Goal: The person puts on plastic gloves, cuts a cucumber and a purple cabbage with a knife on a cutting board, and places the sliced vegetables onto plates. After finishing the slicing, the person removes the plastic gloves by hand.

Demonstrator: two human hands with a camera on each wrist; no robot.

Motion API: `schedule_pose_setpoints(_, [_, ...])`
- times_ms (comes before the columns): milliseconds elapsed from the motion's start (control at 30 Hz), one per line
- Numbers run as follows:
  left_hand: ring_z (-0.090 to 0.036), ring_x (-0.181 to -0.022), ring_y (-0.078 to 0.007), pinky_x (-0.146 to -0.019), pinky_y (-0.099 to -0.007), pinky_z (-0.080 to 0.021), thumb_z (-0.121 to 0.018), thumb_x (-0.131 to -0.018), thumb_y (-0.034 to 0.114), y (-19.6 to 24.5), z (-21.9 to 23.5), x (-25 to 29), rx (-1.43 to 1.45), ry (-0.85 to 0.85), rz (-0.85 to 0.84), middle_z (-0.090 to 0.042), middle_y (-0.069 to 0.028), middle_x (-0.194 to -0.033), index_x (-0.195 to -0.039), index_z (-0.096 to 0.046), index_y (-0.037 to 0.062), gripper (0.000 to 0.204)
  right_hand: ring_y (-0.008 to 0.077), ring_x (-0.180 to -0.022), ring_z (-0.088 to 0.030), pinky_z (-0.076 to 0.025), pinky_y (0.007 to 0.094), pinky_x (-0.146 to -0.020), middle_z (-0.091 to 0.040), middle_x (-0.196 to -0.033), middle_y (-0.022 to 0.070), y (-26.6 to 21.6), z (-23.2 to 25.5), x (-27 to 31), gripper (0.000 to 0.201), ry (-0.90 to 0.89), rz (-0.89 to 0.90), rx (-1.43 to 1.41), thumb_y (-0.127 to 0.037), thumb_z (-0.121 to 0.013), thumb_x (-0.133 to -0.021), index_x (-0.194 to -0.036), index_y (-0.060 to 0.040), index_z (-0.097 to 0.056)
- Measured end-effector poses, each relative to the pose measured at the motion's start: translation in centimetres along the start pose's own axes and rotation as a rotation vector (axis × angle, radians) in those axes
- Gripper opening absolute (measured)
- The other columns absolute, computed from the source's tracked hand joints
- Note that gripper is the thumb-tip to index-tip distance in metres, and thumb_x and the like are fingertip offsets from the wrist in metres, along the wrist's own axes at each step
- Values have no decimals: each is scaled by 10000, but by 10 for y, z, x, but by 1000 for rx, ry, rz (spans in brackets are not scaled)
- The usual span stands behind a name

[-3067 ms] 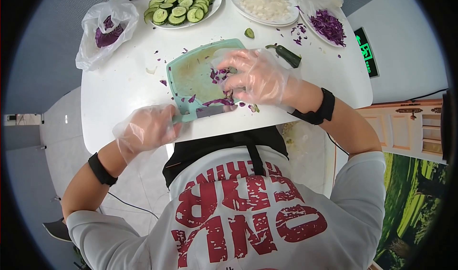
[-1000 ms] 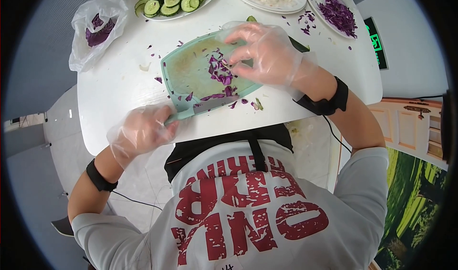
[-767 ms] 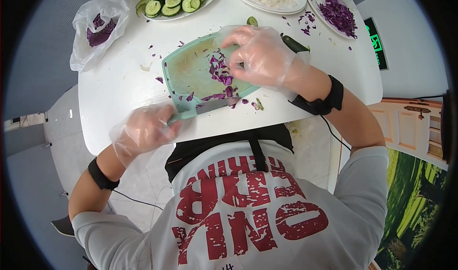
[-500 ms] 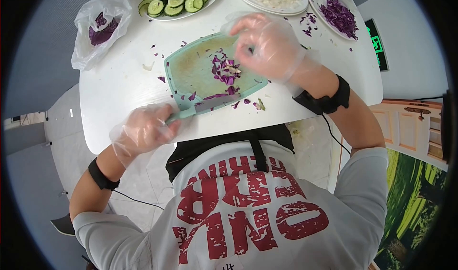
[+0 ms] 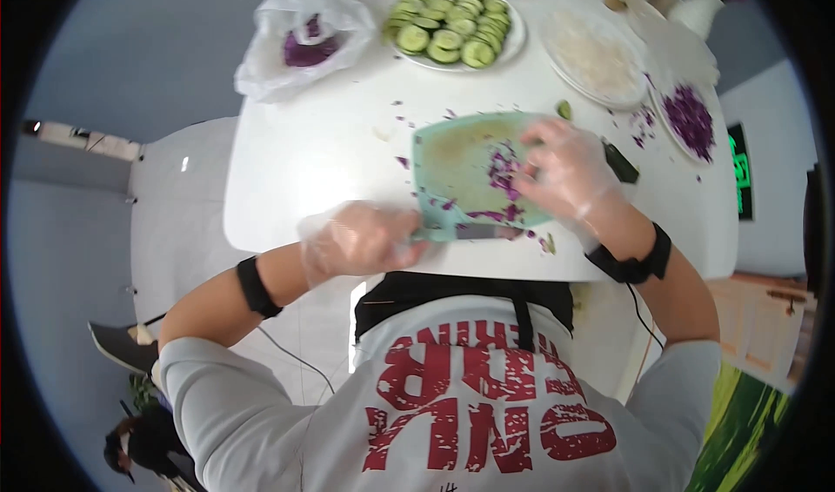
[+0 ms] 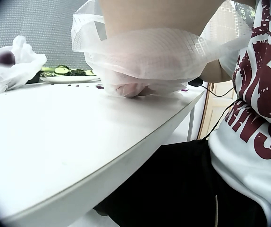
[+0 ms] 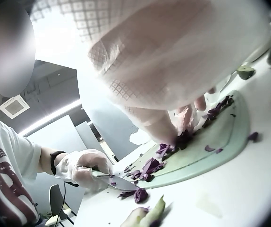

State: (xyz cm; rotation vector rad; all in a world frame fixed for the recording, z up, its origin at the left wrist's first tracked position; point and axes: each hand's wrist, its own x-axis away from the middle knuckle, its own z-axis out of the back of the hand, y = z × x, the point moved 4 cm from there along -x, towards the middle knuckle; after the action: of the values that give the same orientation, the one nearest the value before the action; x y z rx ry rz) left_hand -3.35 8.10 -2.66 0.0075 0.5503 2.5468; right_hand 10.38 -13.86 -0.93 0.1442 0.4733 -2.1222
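Observation:
My left hand (image 5: 365,235), in a clear plastic glove, grips the green handle of a knife (image 5: 489,231). Its blade lies along the near edge of the green cutting board (image 5: 448,174). Chopped purple cabbage (image 5: 502,168) is scattered in the board's right half. Over those pieces is my gloved right hand (image 5: 570,174), thumb and fingers spread apart. In the right wrist view the thumb tip is right at the cabbage pieces (image 7: 152,166), with the other fingers beyond. The left wrist view shows the left hand's glove (image 6: 147,56) low over the table; the knife is hidden there.
Across the white table (image 5: 296,170) stand a plate of cucumber slices (image 5: 448,26), a plate of pale white slices (image 5: 596,57), shredded purple cabbage (image 5: 687,122) on another plate, and a bag (image 5: 304,44) with cabbage. A dark green pepper (image 5: 620,163) lies right of the board.
My right hand, raised right of the cabbage half a second ago, has come back down over the pieces. The left hand keeps its grip on the knife. The head view has shifted.

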Motion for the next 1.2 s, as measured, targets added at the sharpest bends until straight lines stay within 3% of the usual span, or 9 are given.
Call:
schedule_pose_setpoints(200, [-634,-574,-318,-520,-406,-519,-677,-856,308,-3,0,1,2,-92,115,-621,-125,-650,-925,-629,70,252,245,-946,-635,-529,381,-796,-666,-946,58,0,1,-3,66,92,2,-14,-117,-721,-653,-608,-86,-685])
schedule_pose_setpoints(400, [-636,-579,-325,-531,-410,-525,-654,-880,336,-5,-4,1,85,-55,67,-622,-120,-644,-956,-634,72,276,301,-969,-631,-517,406,-804,-671,-978,85,2,13,-7,112,137,-11,-107,-83,-713,-658,-591,-65,-625])
schedule_pose_setpoints(667, [-622,-566,-343,-527,-434,-516,-651,-881,350,-2,-3,1,64,-68,59,-614,-132,-652,-933,-610,59,299,336,-896,-622,-494,413,-813,-656,-959,120,54,23,-12,104,263,-67,-31,-59,-669,-709,-800,-47,-620])
schedule_pose_setpoints(1100, [-605,-534,-344,-506,-437,-511,-663,-864,340,-1,-5,5,31,-64,33,-608,-118,-638,-923,-602,68,285,363,-917,-630,-491,394,-831,-652,-979,167,42,25,-12,162,183,-31,-139,-95,-667,-837,-959,7,-635])
schedule_pose_setpoints(1200, [-604,-510,-315,-474,-413,-499,-667,-857,331,2,-7,5,34,-70,-39,-600,-101,-620,-933,-608,80,269,357,-948,-627,-490,383,-849,-645,-1018,172,46,21,-9,186,198,-31,-153,-115,-649,-875,-1003,18,-639])
